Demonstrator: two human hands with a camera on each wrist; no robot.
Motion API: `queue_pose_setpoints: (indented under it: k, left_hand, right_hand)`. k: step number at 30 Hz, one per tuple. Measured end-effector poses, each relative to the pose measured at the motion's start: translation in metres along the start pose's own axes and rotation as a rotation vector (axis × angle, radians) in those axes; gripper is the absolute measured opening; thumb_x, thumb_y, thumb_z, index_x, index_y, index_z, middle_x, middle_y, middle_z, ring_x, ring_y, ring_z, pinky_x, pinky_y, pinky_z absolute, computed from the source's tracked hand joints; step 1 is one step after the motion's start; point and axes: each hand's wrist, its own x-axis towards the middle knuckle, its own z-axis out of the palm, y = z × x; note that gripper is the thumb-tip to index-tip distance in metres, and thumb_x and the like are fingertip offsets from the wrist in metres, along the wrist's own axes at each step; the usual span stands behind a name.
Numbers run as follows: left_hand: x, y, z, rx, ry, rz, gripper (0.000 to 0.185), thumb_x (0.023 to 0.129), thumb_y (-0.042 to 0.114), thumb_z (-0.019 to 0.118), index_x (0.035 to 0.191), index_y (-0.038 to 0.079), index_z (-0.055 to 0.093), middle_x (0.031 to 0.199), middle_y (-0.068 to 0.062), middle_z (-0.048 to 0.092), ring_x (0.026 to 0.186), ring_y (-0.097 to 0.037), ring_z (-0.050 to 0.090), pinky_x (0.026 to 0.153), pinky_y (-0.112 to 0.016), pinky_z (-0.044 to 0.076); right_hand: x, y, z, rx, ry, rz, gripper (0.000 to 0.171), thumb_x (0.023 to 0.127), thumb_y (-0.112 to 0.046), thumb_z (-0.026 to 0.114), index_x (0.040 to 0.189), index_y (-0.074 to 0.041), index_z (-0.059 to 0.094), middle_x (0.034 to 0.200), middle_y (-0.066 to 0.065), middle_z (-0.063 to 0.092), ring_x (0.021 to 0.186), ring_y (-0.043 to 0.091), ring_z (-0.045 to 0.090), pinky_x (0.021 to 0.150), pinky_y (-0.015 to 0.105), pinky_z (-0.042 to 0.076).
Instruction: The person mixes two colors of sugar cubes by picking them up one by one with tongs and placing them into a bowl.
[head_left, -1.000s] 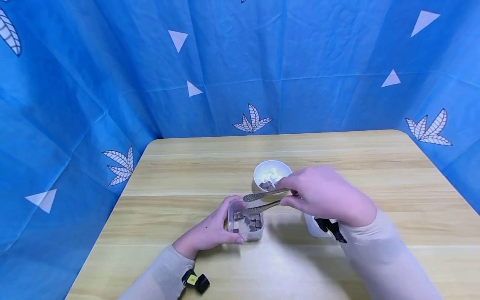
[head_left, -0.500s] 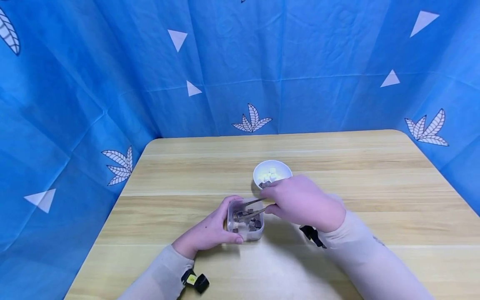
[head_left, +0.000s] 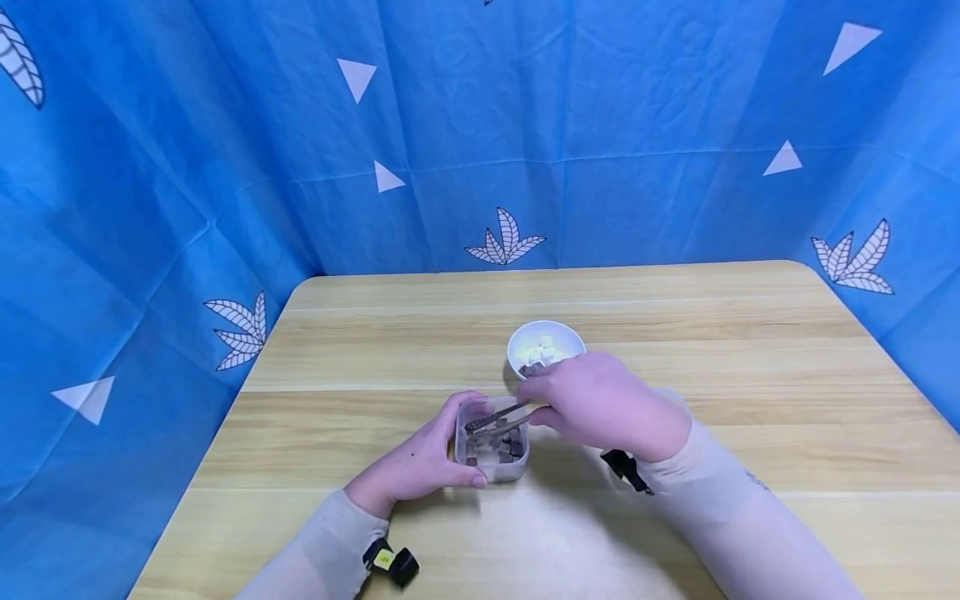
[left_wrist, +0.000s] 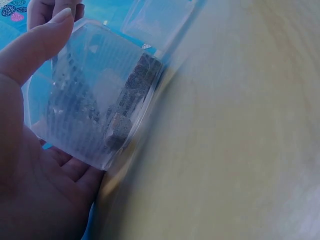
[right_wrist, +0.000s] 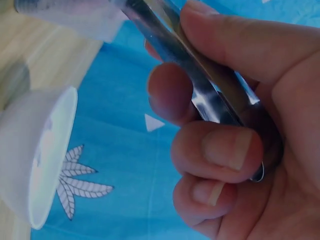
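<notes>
My left hand holds a clear plastic container steady, thumb along its near side and fingers around the far side. Several small brown cubes lie inside. With my right hand I grip metal tongs, whose tips reach down into the container among the cubes. The tong arms stand slightly apart in the head view. In the left wrist view, brown cubes show stacked along the container's clear wall. Just behind my right hand is a white bowl with white cubes and some brown ones.
The wooden table extends to all sides, with a blue patterned cloth hanging behind it. Another translucent container shows beyond the first in the left wrist view. My right forearm covers part of the table on the right.
My right hand has moved left and lowered the tongs into the container, their arms drawing closer together. My left hand, the container and the bowl stay put.
</notes>
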Motion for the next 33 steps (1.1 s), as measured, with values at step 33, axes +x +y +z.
queue_pose_setpoints:
  k: [33]
  left_hand:
    - [-0.003, 0.002, 0.001, 0.021, 0.033, -0.040, 0.108, 0.071, 0.031, 0.092, 0.156, 0.019, 0.025, 0.149, -0.001, 0.047, 0.134, -0.024, 0.048, 0.115, -0.057, 0.028]
  right_hand:
    - [-0.048, 0.093, -0.047, 0.117, 0.054, 0.276, 0.021, 0.097, -0.029, 0.070, 0.116, -0.022, 0.073, 0.087, -0.010, 0.069, 0.071, 0.010, 0.058, 0.070, 0.039, 0.051]
